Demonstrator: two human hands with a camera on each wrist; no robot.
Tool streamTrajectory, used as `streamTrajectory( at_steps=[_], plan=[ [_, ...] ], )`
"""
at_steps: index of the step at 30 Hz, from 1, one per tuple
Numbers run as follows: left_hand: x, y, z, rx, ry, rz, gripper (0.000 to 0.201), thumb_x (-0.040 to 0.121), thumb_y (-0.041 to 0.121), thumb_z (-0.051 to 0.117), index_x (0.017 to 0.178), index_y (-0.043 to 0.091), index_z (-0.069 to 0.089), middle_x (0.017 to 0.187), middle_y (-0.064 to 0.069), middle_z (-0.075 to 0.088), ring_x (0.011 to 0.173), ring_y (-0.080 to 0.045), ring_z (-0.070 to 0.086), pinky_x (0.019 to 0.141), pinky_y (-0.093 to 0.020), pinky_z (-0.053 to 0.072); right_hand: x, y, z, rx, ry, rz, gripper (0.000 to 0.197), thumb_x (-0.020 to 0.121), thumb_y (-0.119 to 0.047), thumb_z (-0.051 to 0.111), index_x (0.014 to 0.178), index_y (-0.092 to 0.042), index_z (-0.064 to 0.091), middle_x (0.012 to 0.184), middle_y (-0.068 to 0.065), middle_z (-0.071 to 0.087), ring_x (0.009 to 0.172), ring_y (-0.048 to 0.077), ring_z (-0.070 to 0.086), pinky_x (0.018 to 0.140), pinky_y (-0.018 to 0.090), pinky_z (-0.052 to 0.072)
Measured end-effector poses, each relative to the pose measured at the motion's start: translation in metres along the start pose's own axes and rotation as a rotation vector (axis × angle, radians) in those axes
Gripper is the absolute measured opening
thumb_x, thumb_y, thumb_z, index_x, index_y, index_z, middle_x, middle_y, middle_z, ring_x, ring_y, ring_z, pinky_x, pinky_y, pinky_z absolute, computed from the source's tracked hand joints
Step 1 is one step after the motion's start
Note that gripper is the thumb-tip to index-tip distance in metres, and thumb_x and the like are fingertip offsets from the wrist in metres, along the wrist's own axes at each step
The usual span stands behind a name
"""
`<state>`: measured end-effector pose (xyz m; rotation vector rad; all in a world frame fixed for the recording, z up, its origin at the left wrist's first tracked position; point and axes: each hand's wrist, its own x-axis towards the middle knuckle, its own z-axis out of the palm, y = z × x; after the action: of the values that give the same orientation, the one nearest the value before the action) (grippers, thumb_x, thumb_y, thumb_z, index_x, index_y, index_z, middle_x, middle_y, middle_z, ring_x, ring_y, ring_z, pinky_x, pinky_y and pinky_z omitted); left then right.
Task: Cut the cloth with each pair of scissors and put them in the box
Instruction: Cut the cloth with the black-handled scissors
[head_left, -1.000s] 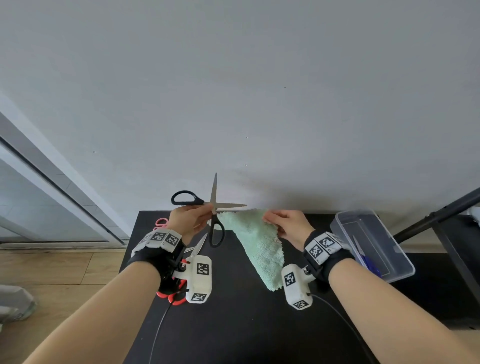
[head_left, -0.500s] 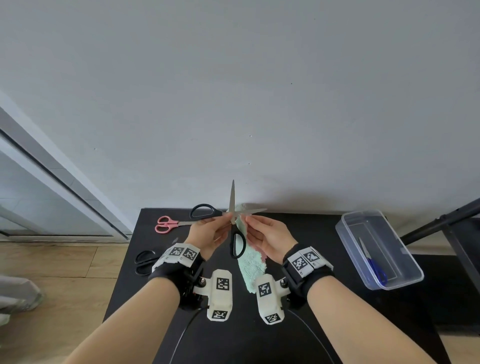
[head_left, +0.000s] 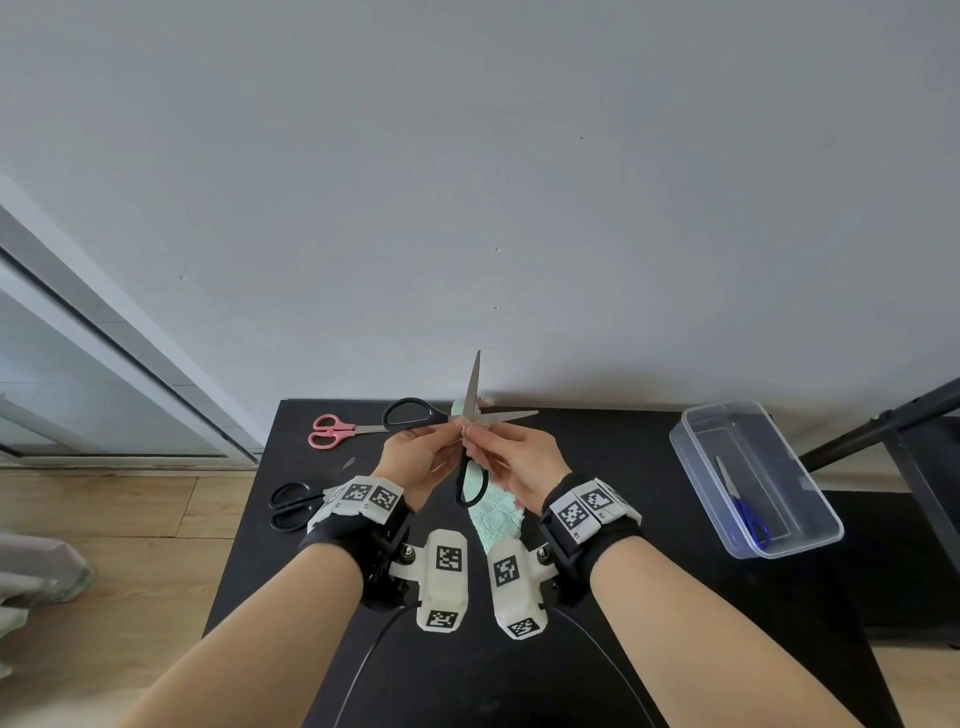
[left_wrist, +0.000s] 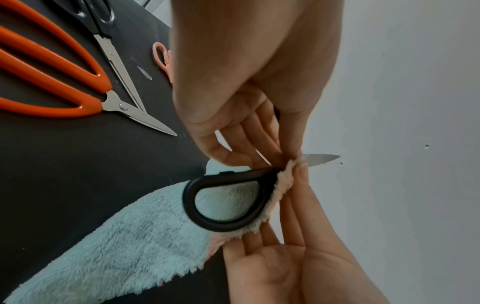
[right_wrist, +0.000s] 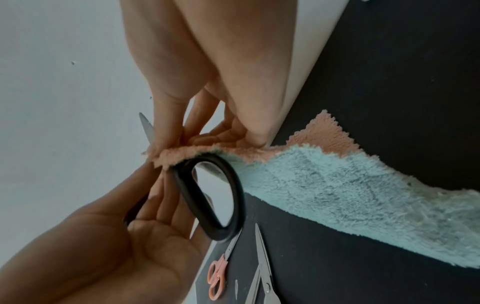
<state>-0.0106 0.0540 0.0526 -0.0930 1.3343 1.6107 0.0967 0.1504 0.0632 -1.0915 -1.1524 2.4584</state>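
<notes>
My left hand (head_left: 451, 431) holds the black-handled scissors (head_left: 410, 414) near the pivot, above the black table (head_left: 597, 519). The blades stand open, one pointing up and one pointing right. One handle loop (left_wrist: 223, 203) hangs down between my hands. My right hand (head_left: 480, 439) pinches the peach edge of the mint cloth (head_left: 491, 514) right at the crotch of the blades. The rest of the cloth (right_wrist: 337, 185) hangs down to the table. The clear plastic box (head_left: 696, 457) stands at the right with blue scissors (head_left: 743, 504) inside.
Pink scissors (head_left: 332, 430) lie at the table's far left, and another black pair (head_left: 291, 504) lies near its left edge. Orange-handled scissors (left_wrist: 52, 82) lie under my left wrist. A dark stand (head_left: 883, 426) rises at the right. The wall is close behind.
My hands have come together: the right hand brought the cloth's edge leftward into the open blades. Since half a second ago the hands have hardly moved.
</notes>
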Motion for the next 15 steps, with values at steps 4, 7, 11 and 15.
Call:
streamTrajectory(
  at_steps=[4, 7, 11, 15],
  plan=[
    [-0.0008, -0.0012, 0.0016, 0.013, 0.004, 0.015, 0.011, 0.085, 0.011, 0.066, 0.094, 0.004, 0.067, 0.083, -0.003, 0.073, 0.073, -0.01, 0.068, 0.07, -0.02, 0.048, 0.0023, 0.0062, -0.0024, -0.11, 0.075, -0.07, 0.01, 0.08, -0.018, 0.075, 0.073, -0.011, 0.077, 0.069, 0.008, 0.067, 0.06, 0.018, 0.055, 0.055, 0.023, 0.038],
    [-0.0007, -0.0019, 0.0021, 0.029, 0.027, 0.042, 0.019, 0.083, 0.011, 0.069, 0.099, 0.001, 0.067, 0.09, -0.007, 0.073, 0.078, -0.012, 0.068, 0.07, -0.02, 0.049, 0.0022, 0.0074, -0.0036, -0.116, 0.089, -0.081, 0.014, 0.083, -0.019, 0.072, 0.071, -0.012, 0.076, 0.07, 0.009, 0.067, 0.059, 0.02, 0.052, 0.052, 0.022, 0.04],
    [-0.0006, -0.0015, 0.0021, 0.051, 0.048, 0.063, 0.026, 0.082, 0.01, 0.071, 0.103, -0.003, 0.067, 0.095, -0.011, 0.072, 0.081, -0.014, 0.068, 0.066, -0.019, 0.049, 0.0022, 0.0053, -0.0025, -0.046, 0.094, -0.041, 0.011, 0.084, -0.015, 0.07, 0.078, -0.006, 0.074, 0.07, 0.008, 0.068, 0.056, 0.014, 0.061, 0.049, 0.02, 0.044],
    [-0.0014, 0.0012, 0.0013, 0.09, 0.056, 0.068, 0.021, 0.082, 0.009, 0.07, 0.099, -0.003, 0.067, 0.089, -0.009, 0.072, 0.078, -0.014, 0.068, 0.064, -0.019, 0.048, 0.0024, 0.0054, -0.0028, 0.044, 0.092, -0.007, 0.012, 0.085, -0.011, 0.068, 0.08, -0.001, 0.072, 0.068, 0.01, 0.067, 0.056, 0.015, 0.061, 0.052, 0.021, 0.048]
  ],
)
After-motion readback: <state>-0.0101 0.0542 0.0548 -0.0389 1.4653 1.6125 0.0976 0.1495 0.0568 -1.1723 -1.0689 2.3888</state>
